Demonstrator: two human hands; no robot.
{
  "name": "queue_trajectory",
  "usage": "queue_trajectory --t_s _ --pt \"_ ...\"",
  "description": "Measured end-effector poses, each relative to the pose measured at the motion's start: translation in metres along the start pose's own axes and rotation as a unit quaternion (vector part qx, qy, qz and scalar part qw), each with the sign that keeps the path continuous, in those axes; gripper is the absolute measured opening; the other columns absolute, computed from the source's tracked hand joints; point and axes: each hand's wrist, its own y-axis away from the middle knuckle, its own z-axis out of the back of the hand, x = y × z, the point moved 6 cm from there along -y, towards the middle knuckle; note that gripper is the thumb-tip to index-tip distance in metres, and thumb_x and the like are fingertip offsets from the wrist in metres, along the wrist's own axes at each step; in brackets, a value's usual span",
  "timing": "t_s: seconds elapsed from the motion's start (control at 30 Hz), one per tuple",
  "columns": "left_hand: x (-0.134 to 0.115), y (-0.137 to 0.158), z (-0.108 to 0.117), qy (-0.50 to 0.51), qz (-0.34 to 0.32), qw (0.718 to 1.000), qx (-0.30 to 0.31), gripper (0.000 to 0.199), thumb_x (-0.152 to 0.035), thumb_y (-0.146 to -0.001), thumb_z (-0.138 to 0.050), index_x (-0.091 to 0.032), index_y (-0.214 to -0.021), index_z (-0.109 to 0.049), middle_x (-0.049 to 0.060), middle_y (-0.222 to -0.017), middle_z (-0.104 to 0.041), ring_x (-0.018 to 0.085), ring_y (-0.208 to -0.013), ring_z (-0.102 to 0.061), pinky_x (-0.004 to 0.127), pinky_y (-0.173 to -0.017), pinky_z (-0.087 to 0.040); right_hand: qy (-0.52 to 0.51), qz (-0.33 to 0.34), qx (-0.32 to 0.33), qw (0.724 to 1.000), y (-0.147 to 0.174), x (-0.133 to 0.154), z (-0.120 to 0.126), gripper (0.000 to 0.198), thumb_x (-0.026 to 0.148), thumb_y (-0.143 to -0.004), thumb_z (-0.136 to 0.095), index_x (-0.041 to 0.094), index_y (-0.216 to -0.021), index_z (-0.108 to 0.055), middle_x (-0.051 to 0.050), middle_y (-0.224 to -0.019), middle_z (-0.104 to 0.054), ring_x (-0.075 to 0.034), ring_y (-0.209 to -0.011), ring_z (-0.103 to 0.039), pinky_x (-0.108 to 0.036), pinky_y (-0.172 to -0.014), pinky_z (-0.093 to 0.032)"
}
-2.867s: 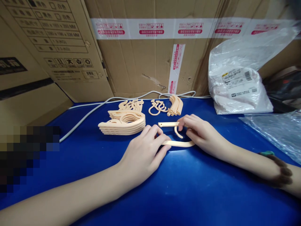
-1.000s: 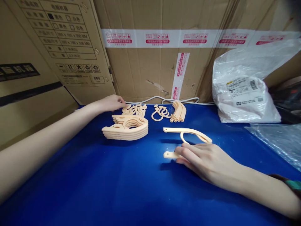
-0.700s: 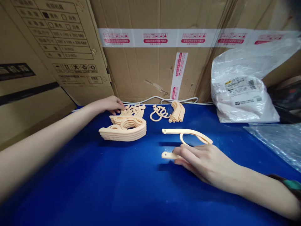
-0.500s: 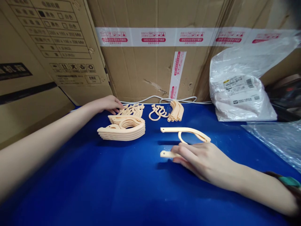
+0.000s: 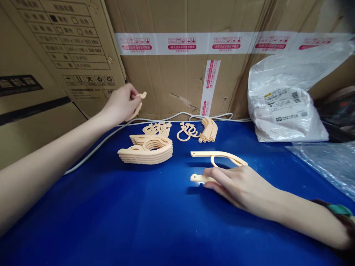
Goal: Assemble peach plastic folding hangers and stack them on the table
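Observation:
My left hand (image 5: 122, 101) is raised over the back left of the table, its fingers closed on a small curved cream plastic piece (image 5: 142, 95). Below it lies a pile of similar thin curved pieces (image 5: 157, 128). In front of that pile sits a neat stack of cream hanger-shaped parts (image 5: 146, 151). My right hand (image 5: 233, 183) grips a cream plastic hanger (image 5: 215, 153) low over the table; its two arms end at the left in small holes. The palm hides part of the hanger, so whether it touches the table is hard to tell.
Loose plastic hooks (image 5: 186, 132) and a bundle of curved arms (image 5: 208, 130) lie at the back middle. A white cable (image 5: 97, 147) runs along the back and left edge. Cardboard boxes (image 5: 166, 81) stand behind; a white plastic bag (image 5: 288, 111) is at right.
My left hand has lifted up and left from the pile of thin curved pieces, carrying one with it. My right hand stays nearly still with the hanger.

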Motion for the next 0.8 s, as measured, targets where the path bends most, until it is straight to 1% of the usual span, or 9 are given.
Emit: queue_trajectory --t_s 0.1,0.17,0.23,0.27,0.33,0.4,0.5,0.63,0.8 --pt "-0.051 0.034 0.022 -0.059 -0.08 0.991 -0.088 0.028 -0.037 -0.098 -0.037 -0.018 -0.116 -0.047 0.001 -0.092 -0.06 0.014 -0.074 -0.058 0.03 -0.078 -0.045 -0.013 -0.007 0.011 1.0 0.0 -0.001 -0.001 0.028 0.03 -0.105 -0.028 0.017 -0.102 -0.052 -0.002 -0.082 -0.069 -0.012 -0.057 -0.063 -0.026 -0.051 -0.039" --pt "-0.087 0.067 0.023 -0.119 -0.144 0.975 -0.117 0.025 -0.033 -0.098 -0.034 -0.019 -0.114 -0.046 0.001 -0.088 -0.06 0.017 -0.075 -0.059 0.029 -0.073 -0.042 -0.021 -0.014 0.02 0.999 0.0 -0.001 -0.001 0.027 0.03 -0.105 -0.028 0.017 -0.102 -0.052 -0.001 -0.081 -0.068 -0.013 -0.059 -0.064 -0.026 -0.053 -0.04" --pt "-0.11 0.101 0.012 -0.131 -0.167 0.973 -0.09 0.026 -0.035 -0.097 -0.029 -0.021 -0.111 -0.046 0.0 -0.074 -0.06 0.018 -0.059 -0.057 0.029 -0.057 -0.036 -0.03 -0.014 0.026 0.999 0.0 0.0 -0.001 0.026 0.03 -0.105 -0.028 0.018 -0.102 -0.051 -0.001 -0.081 -0.068 -0.013 -0.061 -0.064 -0.025 -0.055 -0.04" --pt "-0.12 0.117 0.002 -0.123 -0.195 0.972 -0.052 0.03 -0.039 -0.097 -0.025 -0.021 -0.109 -0.047 0.001 -0.072 -0.061 0.019 -0.056 -0.057 0.029 -0.053 -0.033 -0.034 -0.011 0.027 0.999 0.0 0.0 -0.001 0.026 0.03 -0.105 -0.028 0.018 -0.102 -0.051 -0.001 -0.082 -0.068 -0.013 -0.062 -0.065 -0.025 -0.055 -0.04" --pt "-0.13 0.147 -0.02 -0.093 -0.249 0.964 0.02 0.032 -0.04 -0.098 -0.024 -0.023 -0.104 -0.051 0.002 -0.079 -0.065 0.02 -0.062 -0.061 0.03 -0.052 -0.033 -0.037 -0.003 0.023 0.999 0.001 0.001 -0.001 0.026 0.029 -0.105 -0.029 0.018 -0.101 -0.051 -0.002 -0.084 -0.068 -0.012 -0.062 -0.064 -0.025 -0.055 -0.04" --pt "-0.129 0.166 -0.042 -0.068 -0.282 0.952 0.093 0.036 -0.037 -0.1 -0.022 -0.025 -0.092 -0.055 0.002 -0.074 -0.064 0.02 -0.064 -0.061 0.03 -0.053 -0.035 -0.027 0.003 0.019 0.999 0.002 0.001 -0.001 0.026 0.029 -0.104 -0.029 0.018 -0.098 -0.052 -0.002 -0.082 -0.068 -0.012 -0.059 -0.063 -0.024 -0.053 -0.039" --pt "-0.112 0.172 -0.066 -0.053 -0.243 0.954 0.166 0.039 -0.038 -0.101 -0.025 -0.024 -0.081 -0.055 0.001 -0.073 -0.062 0.019 -0.065 -0.059 0.03 -0.053 -0.034 -0.005 0.008 0.016 1.0 0.003 0.001 -0.001 0.026 0.029 -0.104 -0.031 0.018 -0.096 -0.053 -0.002 -0.079 -0.067 -0.012 -0.057 -0.062 -0.024 -0.052 -0.039" --pt "-0.09 0.164 -0.08 0.006 -0.169 0.966 0.197 0.036 -0.042 -0.101 -0.03 -0.023 -0.08 -0.052 0.0 -0.078 -0.062 0.019 -0.075 -0.059 0.029 -0.062 -0.038 -0.006 0.006 0.01 1.0 0.002 0.0 0.001 0.024 0.027 -0.102 -0.034 0.017 -0.102 -0.056 -0.004 -0.086 -0.07 -0.012 -0.061 -0.064 -0.025 -0.054 -0.042" --pt "-0.083 0.166 -0.085 0.067 -0.148 0.96 0.23 0.033 -0.04 -0.101 -0.031 -0.023 -0.078 -0.047 -0.001 -0.077 -0.06 0.017 -0.074 -0.057 0.029 -0.062 -0.037 -0.03 -0.007 -0.008 0.999 0.0 0.0 0.005 0.024 0.028 -0.101 -0.039 0.016 -0.103 -0.059 -0.002 -0.08 -0.07 -0.012 -0.06 -0.065 -0.024 -0.055 -0.043"
